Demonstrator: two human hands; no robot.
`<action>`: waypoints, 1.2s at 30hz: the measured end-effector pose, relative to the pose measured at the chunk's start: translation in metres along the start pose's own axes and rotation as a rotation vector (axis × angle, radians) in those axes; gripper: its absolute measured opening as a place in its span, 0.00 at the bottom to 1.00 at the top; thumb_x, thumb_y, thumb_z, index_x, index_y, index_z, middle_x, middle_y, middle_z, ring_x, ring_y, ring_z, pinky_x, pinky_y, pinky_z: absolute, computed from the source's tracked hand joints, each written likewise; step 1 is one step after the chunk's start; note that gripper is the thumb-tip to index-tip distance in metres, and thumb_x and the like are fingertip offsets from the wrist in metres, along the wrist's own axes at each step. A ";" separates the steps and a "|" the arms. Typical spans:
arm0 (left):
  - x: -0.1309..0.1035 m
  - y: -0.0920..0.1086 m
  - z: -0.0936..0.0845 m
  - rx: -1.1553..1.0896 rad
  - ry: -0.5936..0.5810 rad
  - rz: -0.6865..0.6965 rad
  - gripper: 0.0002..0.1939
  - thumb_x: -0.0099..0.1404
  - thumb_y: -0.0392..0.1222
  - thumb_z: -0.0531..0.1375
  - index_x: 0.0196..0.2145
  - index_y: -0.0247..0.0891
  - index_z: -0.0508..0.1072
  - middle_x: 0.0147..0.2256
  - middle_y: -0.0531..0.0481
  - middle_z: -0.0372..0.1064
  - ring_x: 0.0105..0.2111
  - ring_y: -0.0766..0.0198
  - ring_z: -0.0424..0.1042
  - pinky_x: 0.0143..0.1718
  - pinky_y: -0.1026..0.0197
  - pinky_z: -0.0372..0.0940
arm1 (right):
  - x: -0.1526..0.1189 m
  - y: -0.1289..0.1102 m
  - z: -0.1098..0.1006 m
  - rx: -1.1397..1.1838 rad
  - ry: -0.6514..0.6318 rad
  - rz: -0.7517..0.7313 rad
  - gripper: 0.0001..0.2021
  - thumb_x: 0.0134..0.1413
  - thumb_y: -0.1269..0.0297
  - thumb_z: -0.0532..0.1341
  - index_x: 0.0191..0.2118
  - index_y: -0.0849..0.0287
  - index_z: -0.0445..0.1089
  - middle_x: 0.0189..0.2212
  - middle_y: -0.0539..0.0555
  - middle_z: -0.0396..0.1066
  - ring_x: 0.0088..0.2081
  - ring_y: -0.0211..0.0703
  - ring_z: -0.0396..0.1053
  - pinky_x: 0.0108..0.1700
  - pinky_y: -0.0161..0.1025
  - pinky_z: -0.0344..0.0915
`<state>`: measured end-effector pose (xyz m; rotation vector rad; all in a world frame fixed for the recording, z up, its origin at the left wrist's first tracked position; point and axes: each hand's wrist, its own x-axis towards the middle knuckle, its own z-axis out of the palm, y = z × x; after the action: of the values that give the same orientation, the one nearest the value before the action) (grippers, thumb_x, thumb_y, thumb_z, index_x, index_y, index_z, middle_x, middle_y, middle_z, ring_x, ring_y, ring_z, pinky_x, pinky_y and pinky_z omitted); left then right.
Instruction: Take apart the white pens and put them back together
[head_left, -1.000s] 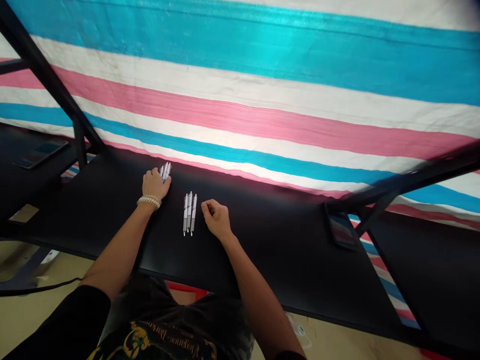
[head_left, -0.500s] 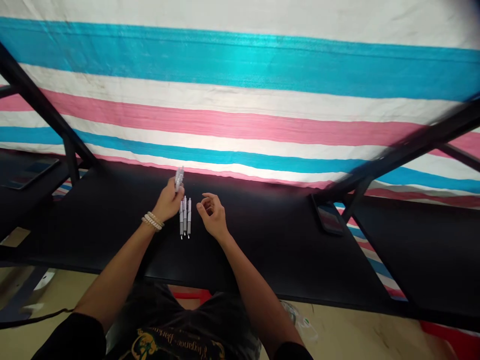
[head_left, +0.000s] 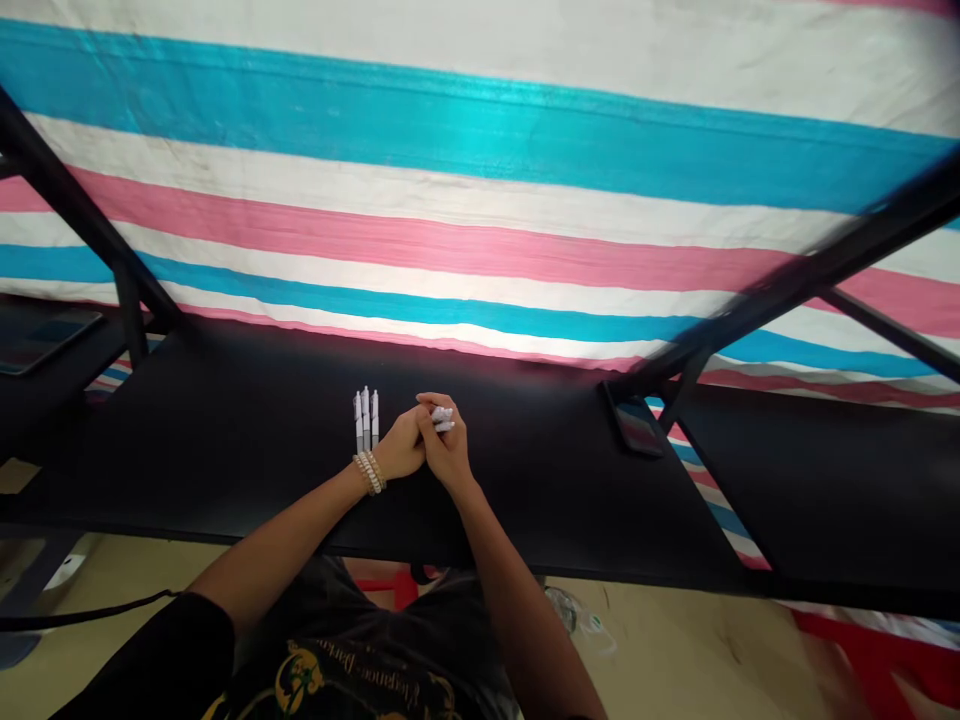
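Observation:
Three white-and-grey click pens lie side by side on the black tabletop, their lower ends partly hidden behind my left wrist. A bundle of similar pens pokes out between my joined hands; most of it is covered by fingers. My left hand, with beaded bracelets on its wrist, is closed on the bundle from the left. Wrapped round the same pens from the right is my right hand, thumb against the left hand's fingers.
A dark phone lies at the right by the black metal frame. Another flat dark device is at the far left, with a brown piece of card below it. A striped sheet rises behind the table.
My left hand has carried the pen bundle right and down to meet my right hand. The right hand has closed round the bundle. The three pens remain lying on the table.

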<state>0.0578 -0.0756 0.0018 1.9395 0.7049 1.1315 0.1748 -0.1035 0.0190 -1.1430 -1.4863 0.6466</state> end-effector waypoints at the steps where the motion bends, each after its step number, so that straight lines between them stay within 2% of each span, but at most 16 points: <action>1: 0.000 -0.001 -0.001 0.027 0.000 -0.019 0.13 0.58 0.26 0.56 0.40 0.36 0.71 0.38 0.45 0.72 0.39 0.58 0.73 0.44 0.54 0.69 | 0.001 0.000 0.002 0.003 -0.001 0.009 0.13 0.65 0.55 0.57 0.45 0.56 0.73 0.46 0.57 0.75 0.48 0.46 0.73 0.53 0.43 0.68; 3: 0.000 0.000 -0.006 0.033 -0.022 -0.065 0.16 0.57 0.28 0.58 0.44 0.35 0.73 0.42 0.43 0.74 0.43 0.55 0.74 0.48 0.52 0.69 | 0.009 -0.002 0.003 0.001 0.025 0.052 0.15 0.66 0.53 0.54 0.39 0.57 0.74 0.42 0.56 0.76 0.45 0.45 0.74 0.50 0.42 0.70; 6: 0.002 0.003 -0.022 -0.073 -0.083 -0.125 0.19 0.60 0.35 0.63 0.50 0.36 0.73 0.49 0.41 0.74 0.47 0.54 0.75 0.51 0.52 0.69 | 0.031 -0.003 -0.002 -0.059 0.113 0.184 0.18 0.67 0.52 0.52 0.35 0.58 0.72 0.32 0.54 0.77 0.36 0.43 0.76 0.42 0.39 0.71; 8: 0.004 0.003 -0.039 -0.135 -0.101 -0.158 0.16 0.64 0.40 0.62 0.49 0.37 0.75 0.49 0.41 0.75 0.48 0.55 0.75 0.53 0.53 0.69 | 0.044 0.000 -0.009 -0.134 0.117 0.312 0.15 0.67 0.53 0.51 0.40 0.58 0.68 0.24 0.50 0.74 0.25 0.41 0.73 0.33 0.37 0.70; 10: 0.005 -0.004 -0.059 -0.071 0.047 -0.193 0.13 0.64 0.42 0.62 0.46 0.37 0.76 0.45 0.44 0.77 0.44 0.58 0.76 0.49 0.55 0.70 | 0.052 0.005 -0.015 -0.294 -0.013 0.430 0.10 0.66 0.60 0.52 0.46 0.58 0.64 0.23 0.49 0.72 0.21 0.41 0.70 0.28 0.36 0.68; 13: 0.006 -0.022 -0.086 0.175 0.300 -0.270 0.09 0.65 0.40 0.59 0.40 0.38 0.78 0.39 0.46 0.78 0.39 0.59 0.76 0.44 0.56 0.71 | 0.049 0.010 -0.013 -0.668 -0.176 0.488 0.13 0.62 0.67 0.56 0.51 0.61 0.61 0.33 0.58 0.75 0.32 0.48 0.76 0.37 0.41 0.70; 15: 0.006 -0.035 -0.095 0.367 0.378 -0.291 0.08 0.64 0.38 0.59 0.38 0.39 0.78 0.38 0.47 0.78 0.36 0.60 0.75 0.43 0.56 0.70 | 0.042 0.011 -0.005 -0.876 -0.225 0.478 0.17 0.62 0.66 0.57 0.54 0.64 0.60 0.41 0.64 0.74 0.39 0.54 0.77 0.43 0.46 0.70; 18: 0.004 -0.048 -0.097 0.452 0.375 -0.296 0.09 0.63 0.36 0.59 0.39 0.38 0.78 0.38 0.48 0.78 0.36 0.60 0.75 0.43 0.56 0.69 | 0.033 0.009 0.010 -1.080 -0.223 0.449 0.21 0.64 0.59 0.57 0.56 0.66 0.58 0.48 0.70 0.68 0.43 0.59 0.75 0.44 0.49 0.71; 21: 0.003 -0.054 -0.094 0.483 0.336 -0.311 0.08 0.63 0.34 0.59 0.38 0.38 0.77 0.37 0.48 0.77 0.36 0.61 0.74 0.43 0.57 0.69 | 0.032 0.009 0.016 -1.174 -0.224 0.396 0.21 0.64 0.56 0.57 0.55 0.67 0.60 0.49 0.71 0.66 0.50 0.63 0.70 0.46 0.50 0.70; 28: 0.003 -0.057 -0.090 0.609 0.206 -0.295 0.08 0.63 0.33 0.58 0.38 0.39 0.77 0.40 0.47 0.75 0.43 0.57 0.72 0.50 0.53 0.66 | 0.026 0.009 0.003 -1.204 -0.250 0.360 0.29 0.62 0.43 0.58 0.55 0.65 0.61 0.49 0.69 0.63 0.50 0.61 0.66 0.44 0.47 0.68; 33: 0.002 -0.056 -0.086 0.657 0.190 -0.285 0.08 0.65 0.33 0.57 0.38 0.39 0.76 0.41 0.47 0.74 0.44 0.55 0.70 0.51 0.53 0.65 | 0.016 0.025 -0.001 -1.151 -0.231 0.220 0.30 0.65 0.46 0.54 0.58 0.68 0.59 0.49 0.68 0.61 0.50 0.60 0.62 0.52 0.51 0.61; 36: 0.002 -0.057 -0.086 0.653 0.180 -0.278 0.08 0.64 0.33 0.57 0.38 0.39 0.75 0.41 0.46 0.74 0.45 0.55 0.70 0.51 0.53 0.64 | 0.013 0.036 0.003 -1.098 -0.215 0.246 0.30 0.66 0.50 0.52 0.65 0.66 0.53 0.51 0.68 0.59 0.51 0.61 0.60 0.53 0.55 0.58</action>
<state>-0.0220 -0.0133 -0.0176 2.1711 1.5427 0.9788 0.1841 -0.0777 -0.0071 -2.1550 -1.9598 0.0473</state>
